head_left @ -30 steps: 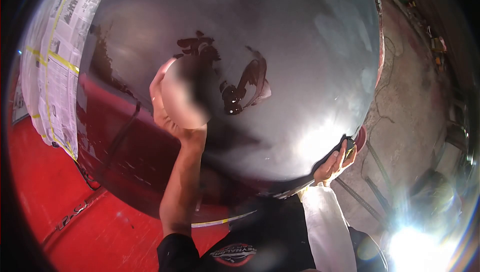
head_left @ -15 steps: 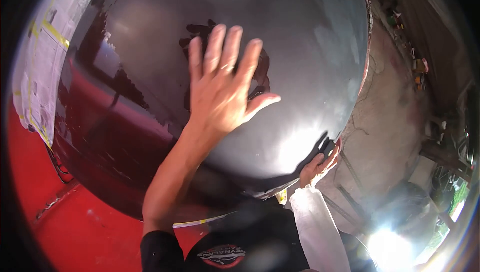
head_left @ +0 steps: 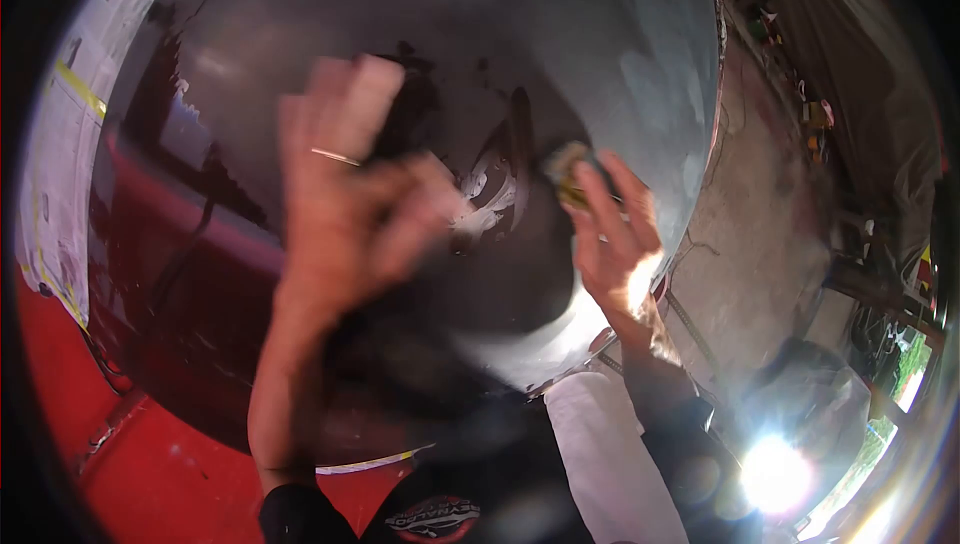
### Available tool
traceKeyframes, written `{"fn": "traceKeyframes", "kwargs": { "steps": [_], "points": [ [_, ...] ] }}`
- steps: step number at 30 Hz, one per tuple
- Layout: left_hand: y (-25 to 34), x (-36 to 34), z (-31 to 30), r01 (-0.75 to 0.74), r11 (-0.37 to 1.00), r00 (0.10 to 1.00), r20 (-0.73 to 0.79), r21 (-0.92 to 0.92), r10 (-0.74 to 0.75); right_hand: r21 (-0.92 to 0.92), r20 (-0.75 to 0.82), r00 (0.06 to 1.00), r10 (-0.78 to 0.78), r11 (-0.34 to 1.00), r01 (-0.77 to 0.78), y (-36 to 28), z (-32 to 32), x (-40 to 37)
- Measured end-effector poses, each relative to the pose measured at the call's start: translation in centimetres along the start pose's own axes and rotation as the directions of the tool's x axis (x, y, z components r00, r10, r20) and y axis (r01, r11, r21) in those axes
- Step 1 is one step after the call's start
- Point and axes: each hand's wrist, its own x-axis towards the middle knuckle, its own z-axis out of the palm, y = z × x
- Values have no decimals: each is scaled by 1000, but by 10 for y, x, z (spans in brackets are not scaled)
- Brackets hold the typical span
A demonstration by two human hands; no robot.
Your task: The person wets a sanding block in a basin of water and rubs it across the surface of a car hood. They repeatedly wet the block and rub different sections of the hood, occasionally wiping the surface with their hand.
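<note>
Gripping small black-and-yellowish block in right hand over glossy, dark, curved panel; extending blurred left hand, fingers parted, there.

**Maroon and charcoal beside bright red**

The curved panel shades from charcoal grey into deep maroon. The small pad shows dark and yellowish tones. Yellow tape crosses pale paper. The black shirt bears a red-and-white logo; the cloth is white.
</note>
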Motion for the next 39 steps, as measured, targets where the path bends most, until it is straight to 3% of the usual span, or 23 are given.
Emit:
{"fn": "traceKeyframes", "kwargs": {
  "steps": [1, 2, 3, 4, 5, 10, 13, 17, 19, 22, 23, 26, 28, 31, 35, 37, 39],
  "points": [
    [-25, 3, -6, 155, 987, 968, -193, -45, -161, -29, 36, 996, -85, 996, 86, -4, 6, 12],
    [-55, 2, -12, 288, 945, 894, -397, 157, -206, 6, 11, 996, -91, 996, 91, -6, 14, 18],
    [-86, 1, -27, 373, 887, 880, -407, 273, -245, 37, -16, 995, -103, 994, 103, -6, 18, 22],
    [-121, -9, -38, 508, 688, 858, -374, 519, -351, 29, -11, 994, -113, 993, 113, -7, 17, 26],
    [-139, -11, -44, 584, 567, 811, -381, 581, -445, 41, 12, 997, -81, 996, 80, -10, 14, 27],
    [-160, -18, -37, 572, 595, 819, -362, 564, -445, 39, 41, 997, -70, 997, 69, -8, 11, 12],
    [-157, -14, -35, 601, 587, 799, -381, 543, -466, 29, 38, 987, -153, 988, 152, -5, 13, 2],
    [-162, -17, -35, 587, 594, 809, -372, 550, -455, 154, 33, 997, -75, 986, 69, -10, 30, 59],
    [-173, -20, -35, 520, 523, 841, -296, 675, -453, 240, 24, 996, -86, 968, 78, -7, 27, 59],
    [-157, -8, -33, 614, 552, 786, -369, 564, -497, 112, -57, 985, -163, 979, 169, 0, 21, 0],
    [-157, -7, -33, 609, 554, 789, -364, 567, -495, 66, -46, 986, -160, 984, 163, -3, 20, -6],
    [-159, -12, -31, 626, 546, 773, -348, 557, -530, 189, -59, 994, -96, 976, 106, -8, 36, 64],
    [-166, -12, -37, 564, 536, 810, -295, 629, -506, 194, -62, 994, -86, 976, 97, -8, 34, 50],
    [-153, -5, -35, 623, 549, 776, -352, 557, -523, 205, -44, 999, -24, 978, 33, -6, 24, 1],
    [-150, -4, -37, 617, 572, 781, -331, 541, -529, 213, -55, 998, -39, 976, 50, -14, 31, 54],
    [-151, -9, -34, 609, 570, 787, -326, 552, -524, 261, -58, 998, -35, 964, 49, -11, 29, 37],
    [-156, -4, -40, 610, 563, 787, -349, 557, -508, 194, -79, 997, -7, 981, 23, -11, 27, 6]
  ]
}}
